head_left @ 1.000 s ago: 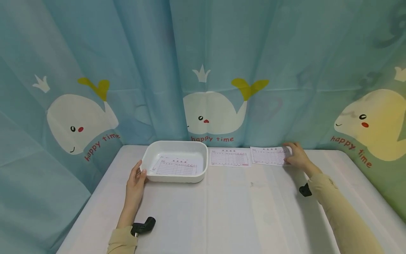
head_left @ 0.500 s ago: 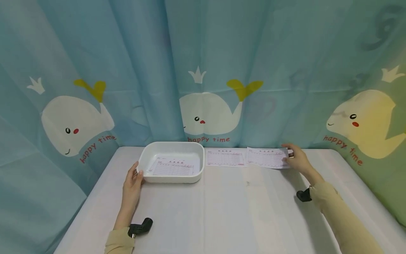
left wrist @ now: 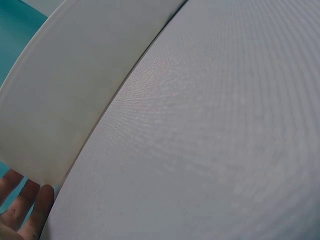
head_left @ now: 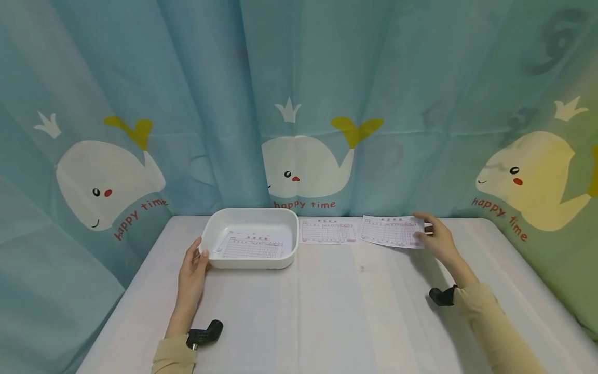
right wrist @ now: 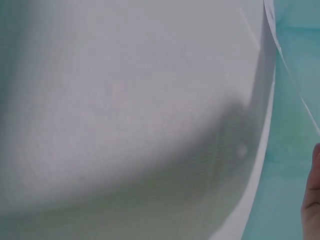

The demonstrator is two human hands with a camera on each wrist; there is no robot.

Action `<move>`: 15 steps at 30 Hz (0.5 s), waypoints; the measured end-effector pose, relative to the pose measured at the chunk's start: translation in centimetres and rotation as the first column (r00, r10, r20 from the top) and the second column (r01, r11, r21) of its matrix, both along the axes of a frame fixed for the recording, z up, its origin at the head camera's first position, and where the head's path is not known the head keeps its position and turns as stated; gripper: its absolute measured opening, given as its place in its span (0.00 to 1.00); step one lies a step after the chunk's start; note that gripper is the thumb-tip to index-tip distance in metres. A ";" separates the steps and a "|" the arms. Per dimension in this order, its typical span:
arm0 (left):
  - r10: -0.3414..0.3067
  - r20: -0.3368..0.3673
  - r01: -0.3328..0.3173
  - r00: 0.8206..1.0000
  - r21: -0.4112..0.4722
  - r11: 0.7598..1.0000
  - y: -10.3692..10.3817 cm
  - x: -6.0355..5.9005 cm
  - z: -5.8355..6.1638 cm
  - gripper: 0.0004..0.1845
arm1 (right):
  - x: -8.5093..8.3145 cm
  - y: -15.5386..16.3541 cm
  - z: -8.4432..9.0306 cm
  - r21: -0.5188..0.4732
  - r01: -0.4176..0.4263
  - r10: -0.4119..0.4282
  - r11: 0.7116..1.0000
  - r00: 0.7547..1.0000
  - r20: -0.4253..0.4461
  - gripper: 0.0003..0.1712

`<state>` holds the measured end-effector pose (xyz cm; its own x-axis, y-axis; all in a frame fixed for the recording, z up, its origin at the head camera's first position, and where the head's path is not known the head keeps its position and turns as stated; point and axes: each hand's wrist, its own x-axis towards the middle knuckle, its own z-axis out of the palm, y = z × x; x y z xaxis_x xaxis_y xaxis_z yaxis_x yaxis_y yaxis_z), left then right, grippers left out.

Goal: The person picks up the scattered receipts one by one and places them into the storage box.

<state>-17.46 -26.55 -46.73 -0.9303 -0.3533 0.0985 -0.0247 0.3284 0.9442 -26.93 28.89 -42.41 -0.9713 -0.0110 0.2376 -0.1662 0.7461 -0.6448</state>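
Note:
At the back right of the table, my right hand (head_left: 440, 240) pinches the right edge of a printed paper form (head_left: 391, 232), a white slip with a ruled grid. In the right wrist view that form appears edge-on as a thin line, with part of a finger (right wrist: 312, 195) at its end. My left hand (head_left: 192, 271) holds the left end of a white tray (head_left: 254, 264), thumb at the near corner. Its fingers (left wrist: 42, 207) touch the tray's end wall in the left wrist view. One or more similar forms (head_left: 254, 246) lie inside the tray.
Another printed form (head_left: 328, 231) lies flat between the tray and the held form. A blue-green curtain (head_left: 224, 104) with whale prints hangs right behind the table's back edge. The white tablecloth (head_left: 327, 311) stretches out in front, with a small dark mark on it.
The right hand has taken the form's right edge and raised it a little off the table. The left hand stays at the tray. The head view has shifted slightly.

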 end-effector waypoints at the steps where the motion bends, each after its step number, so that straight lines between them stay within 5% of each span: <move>1: -0.001 0.001 0.001 1.000 -0.001 1.000 0.0 0.0 0.0 0.30 | 0.2 0.0 0.1 0.000 0.006 -0.006 1.000 1.000 -0.009 0.29; 15: 0.002 0.005 -0.002 1.000 -0.010 1.000 0.0 0.0 0.1 0.30 | 2.7 -1.1 1.4 -0.033 0.021 -0.026 0.999 0.988 -0.152 0.26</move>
<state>-17.43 -26.55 -46.63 -0.9299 -0.3545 0.0976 -0.0299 0.3375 0.9409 -24.19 27.83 -41.01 -0.9235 0.0209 0.3831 -0.2474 0.7308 -0.6362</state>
